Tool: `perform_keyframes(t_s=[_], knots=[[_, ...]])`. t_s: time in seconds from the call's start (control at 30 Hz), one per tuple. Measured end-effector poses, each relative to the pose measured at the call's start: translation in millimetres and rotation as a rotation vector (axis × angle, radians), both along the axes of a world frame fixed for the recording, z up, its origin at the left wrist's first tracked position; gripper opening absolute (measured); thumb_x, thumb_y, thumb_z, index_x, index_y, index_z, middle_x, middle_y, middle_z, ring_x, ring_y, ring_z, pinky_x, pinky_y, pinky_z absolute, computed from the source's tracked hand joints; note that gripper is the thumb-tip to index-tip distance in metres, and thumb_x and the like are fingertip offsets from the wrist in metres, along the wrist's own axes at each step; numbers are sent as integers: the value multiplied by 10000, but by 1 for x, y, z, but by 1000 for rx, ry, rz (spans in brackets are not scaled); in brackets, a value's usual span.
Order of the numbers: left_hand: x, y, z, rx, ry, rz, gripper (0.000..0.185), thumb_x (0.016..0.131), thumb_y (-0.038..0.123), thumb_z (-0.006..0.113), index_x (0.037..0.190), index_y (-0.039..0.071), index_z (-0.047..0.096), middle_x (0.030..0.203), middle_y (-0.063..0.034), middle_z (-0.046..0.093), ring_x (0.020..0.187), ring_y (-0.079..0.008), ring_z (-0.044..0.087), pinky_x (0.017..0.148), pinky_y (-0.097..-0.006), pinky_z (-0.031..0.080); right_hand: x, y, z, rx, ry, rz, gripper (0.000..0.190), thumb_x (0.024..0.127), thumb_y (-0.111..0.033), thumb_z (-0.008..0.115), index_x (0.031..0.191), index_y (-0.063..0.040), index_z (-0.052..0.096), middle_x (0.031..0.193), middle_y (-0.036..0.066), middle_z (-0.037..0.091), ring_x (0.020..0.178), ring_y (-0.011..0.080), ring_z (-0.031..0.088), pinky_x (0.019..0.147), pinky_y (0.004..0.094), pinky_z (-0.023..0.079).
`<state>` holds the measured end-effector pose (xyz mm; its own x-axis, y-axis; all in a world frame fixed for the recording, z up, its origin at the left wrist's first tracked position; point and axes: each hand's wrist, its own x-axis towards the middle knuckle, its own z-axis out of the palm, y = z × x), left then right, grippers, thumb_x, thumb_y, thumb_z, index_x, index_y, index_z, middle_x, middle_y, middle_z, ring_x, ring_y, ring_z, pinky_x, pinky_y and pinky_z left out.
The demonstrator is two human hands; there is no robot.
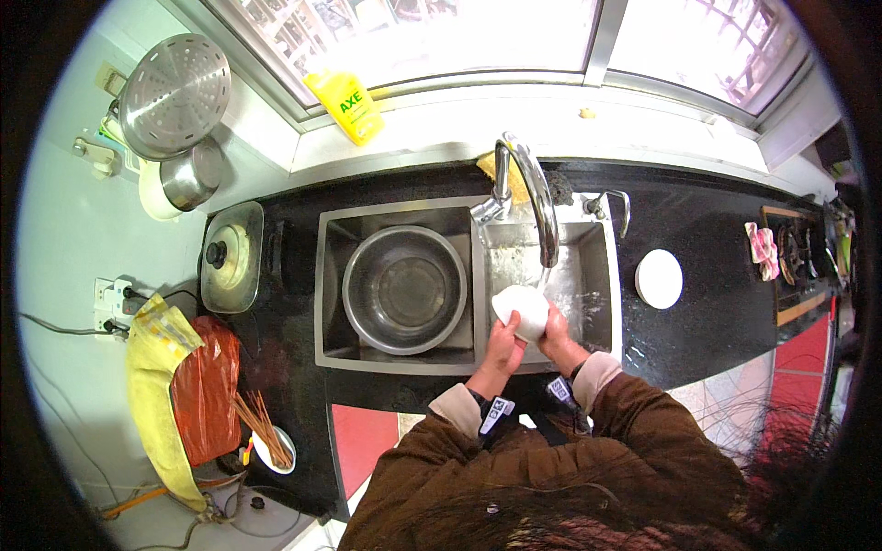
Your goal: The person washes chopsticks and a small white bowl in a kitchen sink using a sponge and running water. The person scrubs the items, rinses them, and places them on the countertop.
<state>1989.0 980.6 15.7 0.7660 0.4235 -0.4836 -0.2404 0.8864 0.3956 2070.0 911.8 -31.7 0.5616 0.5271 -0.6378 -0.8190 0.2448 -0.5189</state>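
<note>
Over the right sink basin (pixel 598 296), my left hand (pixel 506 348) and my right hand (pixel 557 330) grip a white bowl (pixel 521 311) from both sides. The bowl is tilted, with its rounded side facing up. Right above it is the spout of a chrome faucet (pixel 548 234), and a stream of water falls onto or just behind the bowl. Water glistens on the basin floor. Another white round dish (pixel 659 279) lies on the black counter to the right; whether it is face down I cannot tell.
A steel basin (pixel 405 348) sits in the left sink. Behind the faucet are a yellow sponge (pixel 515 180) and a dark scouring pad (pixel 559 187). A yellow AXE bottle (pixel 348 107) leans by the window. Chopsticks stand in a white container (pixel 286 441) at left; a stove (pixel 799 255) is at right.
</note>
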Motion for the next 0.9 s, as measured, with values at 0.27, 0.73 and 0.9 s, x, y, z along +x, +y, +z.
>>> perform_keyframes(t_s=[0.27, 0.73, 0.9], knots=[[8, -6, -22, 72, 78, -128, 316, 901, 197, 474, 1195, 86, 440, 1142, -48, 521, 1028, -193, 515, 888, -352, 419, 26, -5, 8, -217, -495, 351, 351, 878, -335, 444, 1080, -61, 528, 978, 72, 569, 904, 172, 534, 773, 317, 440], [-30, 32, -13, -25, 81, -309, 380, 917, 243, 427, 1254, 74, 379, 1200, -69, 487, 1073, -224, 496, 900, -403, 410, 57, -43, 15, -253, -317, 592, 480, 752, -66, 500, 1230, -56, 458, 1196, 95, 504, 1068, 232, 479, 922, 399, 372], [-64, 58, 3, -9, -8, -250, 466, 938, 344, 308, 1289, 40, 339, 1283, -112, 423, 1164, -253, 426, 982, -420, 332, 130, -7, 67, -174, -1050, 843, 474, 787, -60, 509, 1252, -21, 428, 1239, 110, 491, 1135, 210, 456, 965, 302, 338]])
